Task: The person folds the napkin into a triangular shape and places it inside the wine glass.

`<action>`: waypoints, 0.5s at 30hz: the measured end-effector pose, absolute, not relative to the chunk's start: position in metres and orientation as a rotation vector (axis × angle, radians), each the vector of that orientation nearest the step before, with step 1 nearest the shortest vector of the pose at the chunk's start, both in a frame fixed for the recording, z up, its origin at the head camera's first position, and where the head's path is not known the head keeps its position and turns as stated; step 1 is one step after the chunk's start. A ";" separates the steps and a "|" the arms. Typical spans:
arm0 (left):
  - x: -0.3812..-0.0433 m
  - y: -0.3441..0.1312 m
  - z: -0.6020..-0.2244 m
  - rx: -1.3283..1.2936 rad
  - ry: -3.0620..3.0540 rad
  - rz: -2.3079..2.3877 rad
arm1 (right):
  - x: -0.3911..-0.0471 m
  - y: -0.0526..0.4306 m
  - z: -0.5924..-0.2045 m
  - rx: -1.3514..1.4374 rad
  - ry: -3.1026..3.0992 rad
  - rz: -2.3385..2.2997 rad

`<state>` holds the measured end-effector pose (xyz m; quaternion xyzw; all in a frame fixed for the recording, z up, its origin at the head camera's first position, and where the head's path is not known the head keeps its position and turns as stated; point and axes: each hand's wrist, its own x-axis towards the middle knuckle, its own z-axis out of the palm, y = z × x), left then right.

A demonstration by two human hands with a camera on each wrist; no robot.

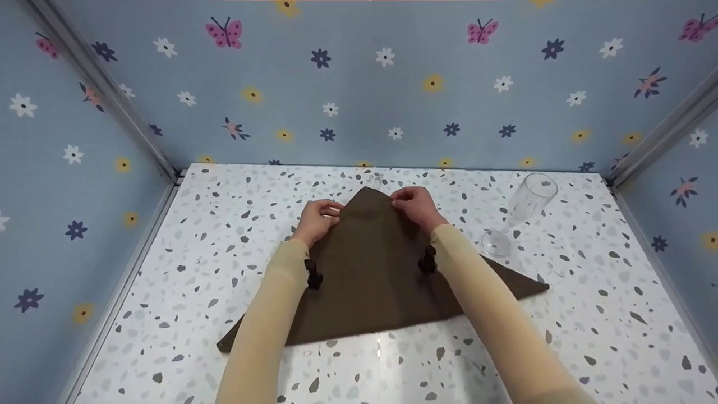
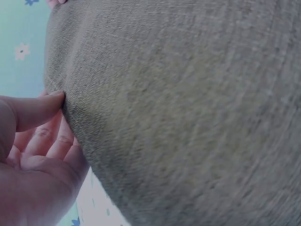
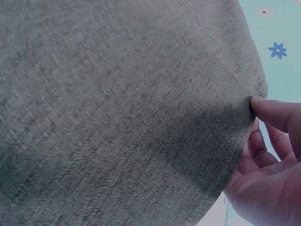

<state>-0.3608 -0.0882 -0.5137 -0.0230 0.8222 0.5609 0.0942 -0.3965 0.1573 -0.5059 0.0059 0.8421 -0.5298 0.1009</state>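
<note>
A brown cloth (image 1: 364, 269), folded into a triangle, has its tip pointing away from me and its long folded edge toward me. My left hand (image 1: 317, 220) pinches the left slanting edge close to the tip, thumb on top and fingers beneath. On the opposite edge my right hand (image 1: 418, 206) pinches the cloth in the same way. Both wrist views show the cloth (image 2: 183, 113) stretching away from the thumb, with its weave close up. The far part of the cloth is raised between the two hands.
A clear stemmed glass (image 1: 532, 196) stands to the right of the cloth, its foot close to the cloth's right side. The speckled white table (image 1: 606, 325) is bounded by blue flowered panels (image 1: 370, 84) at the back and both sides.
</note>
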 end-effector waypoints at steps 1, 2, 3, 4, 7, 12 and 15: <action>-0.362 -0.088 -0.514 -0.063 2.458 1.649 | -0.397 0.158 -0.506 0.017 2.488 -1.563; -0.363 -0.088 -0.516 -0.051 2.477 1.632 | -0.397 0.159 -0.508 0.016 2.485 -1.558; -0.363 -0.088 -0.517 -0.047 2.491 1.615 | -0.397 0.161 -0.509 0.012 2.485 -1.547; -0.363 -0.089 -0.520 -0.042 2.501 1.597 | -0.396 0.163 -0.511 0.006 2.483 -1.533; -0.362 -0.090 -0.525 -0.041 2.513 1.569 | -0.393 0.172 -0.517 -0.023 2.477 -1.487; -0.358 -0.097 -0.527 -0.076 2.467 1.574 | -0.386 0.192 -0.522 -0.106 2.480 -1.453; -0.348 -0.105 -0.526 -0.107 2.448 1.535 | -0.375 0.206 -0.523 -0.129 2.483 -1.413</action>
